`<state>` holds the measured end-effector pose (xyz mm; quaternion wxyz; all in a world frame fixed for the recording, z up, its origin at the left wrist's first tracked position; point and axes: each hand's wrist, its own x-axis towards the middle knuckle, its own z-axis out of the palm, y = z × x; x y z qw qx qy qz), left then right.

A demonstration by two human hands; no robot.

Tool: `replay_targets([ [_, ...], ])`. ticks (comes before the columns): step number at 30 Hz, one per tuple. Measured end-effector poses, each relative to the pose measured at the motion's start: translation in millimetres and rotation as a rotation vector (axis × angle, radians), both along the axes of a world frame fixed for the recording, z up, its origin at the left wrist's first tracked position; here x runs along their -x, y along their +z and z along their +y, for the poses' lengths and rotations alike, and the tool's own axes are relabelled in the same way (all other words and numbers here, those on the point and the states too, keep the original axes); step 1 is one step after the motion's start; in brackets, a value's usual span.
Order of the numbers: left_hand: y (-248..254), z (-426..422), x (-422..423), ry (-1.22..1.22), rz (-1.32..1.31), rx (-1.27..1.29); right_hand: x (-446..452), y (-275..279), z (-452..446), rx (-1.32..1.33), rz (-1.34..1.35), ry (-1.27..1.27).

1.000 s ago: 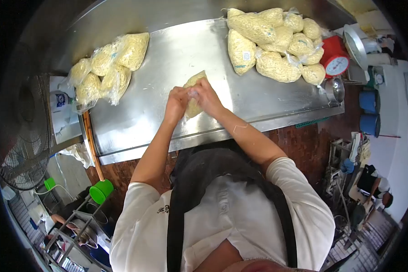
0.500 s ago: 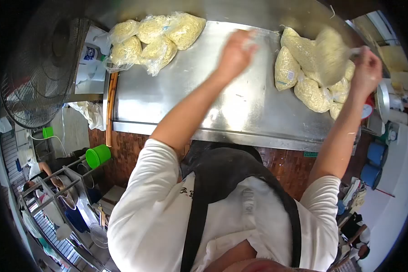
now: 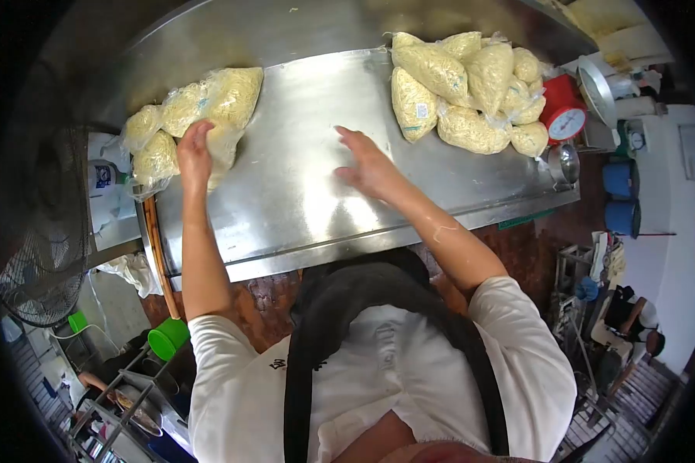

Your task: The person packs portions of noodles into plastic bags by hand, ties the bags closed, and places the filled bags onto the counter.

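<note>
At the left pile, my left hand (image 3: pixel 195 154) has its fingers closed at the edge of the nearest clear plastic bag of noodles (image 3: pixel 224 147); the hand hides part of its grip. Other bags of pale noodles (image 3: pixel 235 92) lie just beyond and to the left of it. Over the middle of the steel table, my right hand (image 3: pixel 371 166) is open, thumb and fingers apart, holding nothing. On the right side of the table is a larger heap of noodle bags (image 3: pixel 432 73), with one bag (image 3: pixel 490 73) lying on top. A bag in front (image 3: pixel 415 104) carries a small printed label.
A red dial scale (image 3: pixel 561 108) and a metal bowl (image 3: pixel 564 166) stand right of the heap. Bamboo poles (image 3: pixel 158 255) lean along the table's left end, near a fan (image 3: pixel 42 231). A green bucket (image 3: pixel 167 338) is at lower left. People work in the background on both sides.
My right hand has let go of a noodle bag, now atop the right heap, and moved back left over the table. My left hand has moved left to the left pile. The view has shifted right.
</note>
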<state>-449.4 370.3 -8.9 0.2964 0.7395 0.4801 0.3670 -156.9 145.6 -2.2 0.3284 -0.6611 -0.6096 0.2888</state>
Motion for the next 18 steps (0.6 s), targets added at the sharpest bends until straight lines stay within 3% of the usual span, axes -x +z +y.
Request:
replay_targets([
  [3, 31, -35, -47, -0.208, -0.077, 0.181, 47, -5, 26, -0.178, -0.16, 0.081],
  [6, 57, -86, -80, -0.373, -0.19, 0.502, 73, -31, 42, -0.207, -0.09, 0.05],
  [7, 53, -94, -81, -0.417, -0.214, 0.575, 73, -53, 44, -0.25, -0.033, 0.042],
  [10, 9, -106, -70, -0.357, -0.224, 0.659, 48, -100, 34, 0.101, -0.207, 0.347],
  [12, -36, -117, -58, -0.47, -0.084, 0.369, 38, -105, 17, 0.045, -0.015, 0.19],
  [13, -41, -129, -59, -0.496, 0.025, 0.231, 39, -93, 11, 0.018, 0.076, 0.111],
  [14, -46, -137, -64, -0.524, 0.071, 0.254, 39, -81, 7, 0.082, 0.159, 0.185],
  [16, -43, -153, -76, -0.581, 0.163, 0.297, 44, 7, 8, 0.21, 0.329, 0.328],
  [18, -41, -150, -90, -0.66, 0.282, 0.689, 37, 33, -7, 0.177, 0.438, 0.265],
])
